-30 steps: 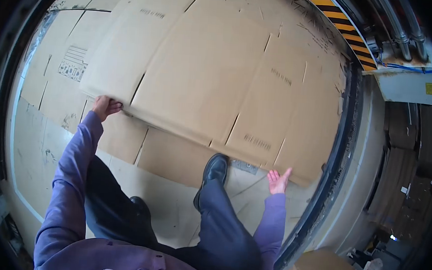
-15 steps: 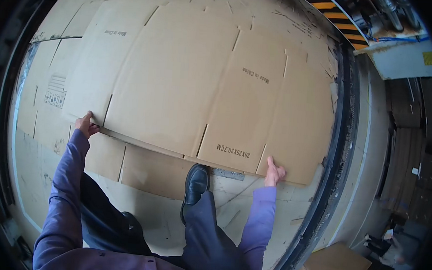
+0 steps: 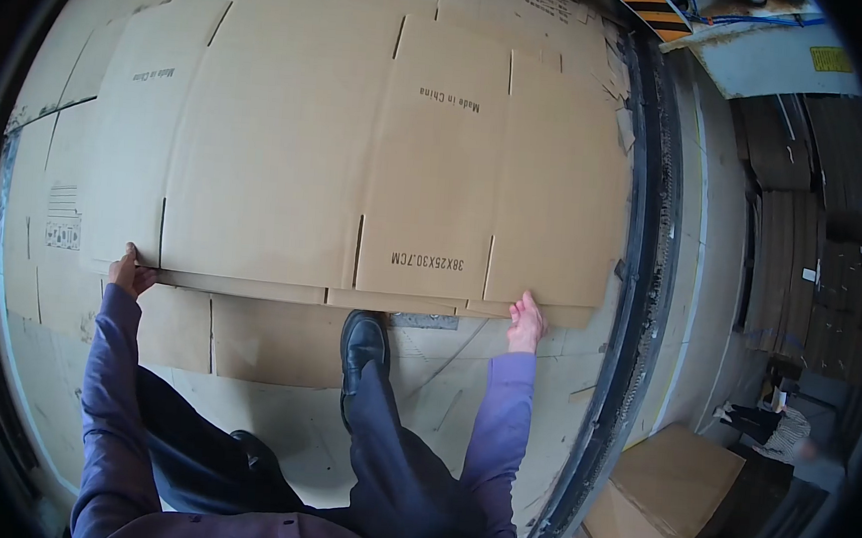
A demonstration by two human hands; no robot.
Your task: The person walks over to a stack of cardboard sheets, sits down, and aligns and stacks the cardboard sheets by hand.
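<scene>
A large flat cardboard sheet point(image 3: 270, 148) lies in front of me, slotted and creased, printed "Made in China" and "38X25X30.7CM". My left hand point(image 3: 131, 273) grips its near edge at the left corner, thumb on top and fingers underneath. Near the right corner, my right hand point(image 3: 526, 326) pinches the same edge, thumb on top; its other fingers are partly hidden. Just under the sheet, the edge of at least one more cardboard layer shows, slightly offset toward me.
Other flattened cardboard point(image 3: 276, 343) covers the floor beneath. A dark metal rail point(image 3: 643, 234) runs along the right. Beyond it are stacked cardboard point(image 3: 786, 264), a carton point(image 3: 671, 486) and another person point(image 3: 784, 434). Black-and-orange striping point(image 3: 649, 4) marks the top right. My shoe point(image 3: 365, 339) is close to the sheet's edge.
The view has shifted, so most things appear further left. The sheet's near edge now looks straighter, with more of the layer below showing. Both hands still hold the edge.
</scene>
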